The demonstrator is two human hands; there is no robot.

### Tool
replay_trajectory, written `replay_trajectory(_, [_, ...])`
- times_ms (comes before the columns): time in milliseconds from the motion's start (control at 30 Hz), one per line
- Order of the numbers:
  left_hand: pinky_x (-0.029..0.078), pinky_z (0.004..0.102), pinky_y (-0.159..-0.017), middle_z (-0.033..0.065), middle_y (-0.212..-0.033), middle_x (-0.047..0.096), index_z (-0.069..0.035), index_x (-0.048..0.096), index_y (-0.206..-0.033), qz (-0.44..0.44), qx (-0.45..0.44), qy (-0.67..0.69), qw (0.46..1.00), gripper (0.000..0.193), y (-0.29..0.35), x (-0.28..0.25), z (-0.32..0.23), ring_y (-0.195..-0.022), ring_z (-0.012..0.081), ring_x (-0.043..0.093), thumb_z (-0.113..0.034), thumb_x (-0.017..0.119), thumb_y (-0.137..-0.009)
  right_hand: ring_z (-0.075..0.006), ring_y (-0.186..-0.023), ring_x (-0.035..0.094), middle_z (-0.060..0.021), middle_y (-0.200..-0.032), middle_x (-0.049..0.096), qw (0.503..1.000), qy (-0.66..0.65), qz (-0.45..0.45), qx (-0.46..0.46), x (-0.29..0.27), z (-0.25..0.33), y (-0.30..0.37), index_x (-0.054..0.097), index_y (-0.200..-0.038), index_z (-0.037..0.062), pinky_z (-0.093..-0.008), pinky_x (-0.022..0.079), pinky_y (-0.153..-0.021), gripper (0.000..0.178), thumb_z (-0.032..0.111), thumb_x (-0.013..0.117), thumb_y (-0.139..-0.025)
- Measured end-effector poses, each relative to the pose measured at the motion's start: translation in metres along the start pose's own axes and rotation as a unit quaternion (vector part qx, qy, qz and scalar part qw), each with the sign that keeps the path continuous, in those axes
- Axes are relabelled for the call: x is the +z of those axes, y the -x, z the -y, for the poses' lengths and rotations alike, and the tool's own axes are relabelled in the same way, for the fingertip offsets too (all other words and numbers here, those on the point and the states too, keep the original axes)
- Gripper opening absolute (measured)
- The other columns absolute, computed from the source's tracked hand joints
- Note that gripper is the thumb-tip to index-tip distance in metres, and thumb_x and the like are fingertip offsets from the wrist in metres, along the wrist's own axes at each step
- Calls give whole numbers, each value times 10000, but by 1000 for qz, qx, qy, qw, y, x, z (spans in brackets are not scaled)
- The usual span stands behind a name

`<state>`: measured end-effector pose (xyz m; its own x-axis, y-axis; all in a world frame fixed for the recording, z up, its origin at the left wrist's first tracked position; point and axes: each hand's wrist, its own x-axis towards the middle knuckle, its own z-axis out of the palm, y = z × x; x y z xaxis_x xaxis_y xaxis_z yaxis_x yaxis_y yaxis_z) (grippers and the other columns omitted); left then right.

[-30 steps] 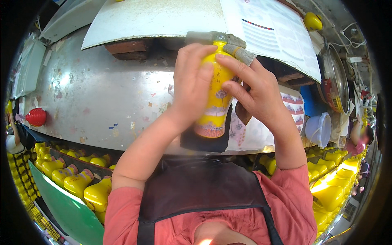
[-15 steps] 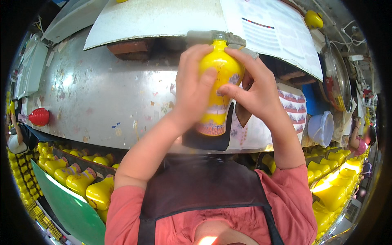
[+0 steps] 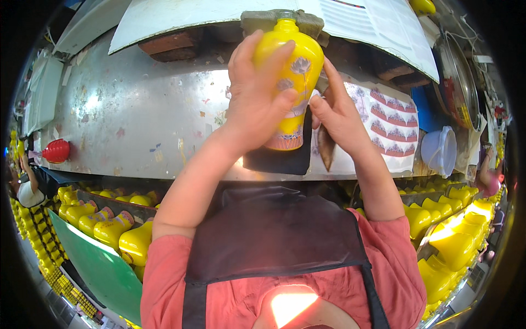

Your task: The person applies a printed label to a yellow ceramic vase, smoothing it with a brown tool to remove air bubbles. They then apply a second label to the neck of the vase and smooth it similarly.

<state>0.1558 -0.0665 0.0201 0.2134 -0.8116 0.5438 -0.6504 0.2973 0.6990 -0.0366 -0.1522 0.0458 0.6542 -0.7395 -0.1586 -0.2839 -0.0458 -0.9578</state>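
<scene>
A glossy yellow bottle-shaped vase [image 3: 304, 52] with purple-grey flower decals lies before me. Its narrow neck points away, toward a grey block [image 3: 255, 22], and its patterned foot is over a black cloth [image 3: 279, 163]. My left hand [image 3: 257, 93] grips the vase's left side, its thumb and somewhat blurred fingers across the front. At the right side, the fingers of my right hand [image 3: 339, 115] touch the vase's edge, thumb bent inward. A brown, flat pointed piece [image 3: 327, 148] sticks out below that hand, its upper part hidden by the fingers.
Printed decal sheets [image 3: 394, 123] lie to the right, beside a whitish bucket [image 3: 438, 151]. A white board [image 3: 181, 16] rests on bricks [image 3: 170, 44] behind. On the metal table's left is a red container [image 3: 56, 151]. Yellow vases [image 3: 112, 227] fill racks on both sides; other people are beyond.
The vase has turned, bringing the flower decals from its right edge toward the front. My right thumb has drawn back from the front to the right side. The view has shifted slightly.
</scene>
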Motion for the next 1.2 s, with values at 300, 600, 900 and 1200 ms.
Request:
replay_trajectory(300, [259, 541, -1222, 229, -1603, 248, -212, 561, -1487, 4, 15, -40, 999, 679, -2, 1, -1, -1465, 475, 250, -277, 752, -838, -262, -852, 748, -238, -1100, 722, 997, 17, -32, -67, 17, -24, -5, 161, -1662, 76, -358, 569, -780, 983, 416, 733, -938])
replay_trajectory(600, [283, 544, -1226, 204, -1605, 248, -220, 535, -1506, 12, 1, -59, 998, 723, -2, 0, -5, -1482, 467, 242, -293, 771, -827, -219, -874, 736, -247, -1305, 658, 996, -12, -27, -80, 19, -29, -7, 149, -1669, 91, -339, 564, -814, 992, 399, 747, -940])
replay_trajectory(900, [284, 555, -1226, 215, -1600, 248, -217, 517, -1519, 21, -12, -80, 996, 739, -3, -1, -7, -1481, 472, 240, -321, 779, -835, -39, -803, 594, 30, -910, 664, 979, -139, -110, 100, -28, 27, -15, 706, -1290, 91, -207, 500, -754, 369, 334, 500, -1103])
replay_trajectory(1200, [272, 540, -1233, 269, -1600, 280, -69, 266, -1630, -25, 15, -59, 998, 918, -3, 2, -4, -1463, 491, 303, -321, 738, -884, -275, -807, 688, -98, -971, 722, 776, 381, -203, -459, -7, 68, -24, 720, -1091, 85, -352, 562, -704, 275, 17, 776, -831])
